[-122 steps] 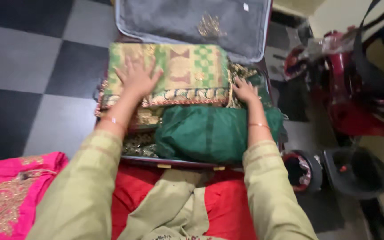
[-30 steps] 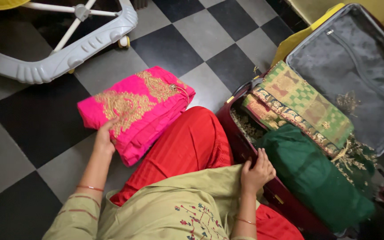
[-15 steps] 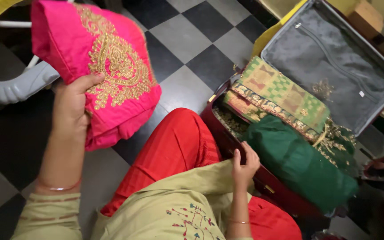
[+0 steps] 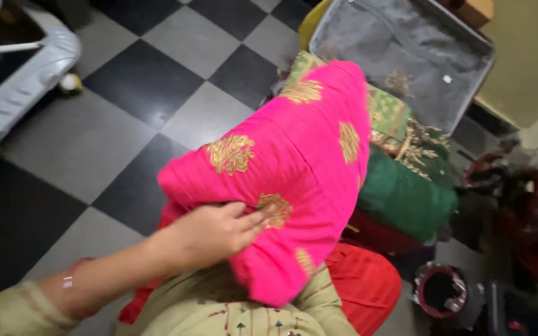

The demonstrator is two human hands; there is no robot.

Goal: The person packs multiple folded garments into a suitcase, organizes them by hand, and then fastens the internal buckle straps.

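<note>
My left hand (image 4: pixel 210 233) grips a folded bright pink garment with gold embroidery (image 4: pixel 300 162) and holds it in the air over my lap, its far end reaching above the open suitcase (image 4: pixel 400 56). Inside the suitcase lie a green and gold patterned cloth (image 4: pixel 390 115) and a dark green folded cloth (image 4: pixel 406 190). My right hand is hidden behind the pink garment. My red trouser leg (image 4: pixel 362 286) and pale green tunic (image 4: pixel 244 314) show at the bottom.
The floor is black and grey checkered tile (image 4: pixel 126 93). A white plastic frame on wheels (image 4: pixel 26 68) stands at the far left. Red and dark objects (image 4: pixel 530 211) and a round dark container (image 4: pixel 441 290) crowd the right side beside the suitcase.
My left hand has swung the pink garment from the upper left across to the right, over my lap and the suitcase. My right hand, earlier at the suitcase rim, is now out of sight.
</note>
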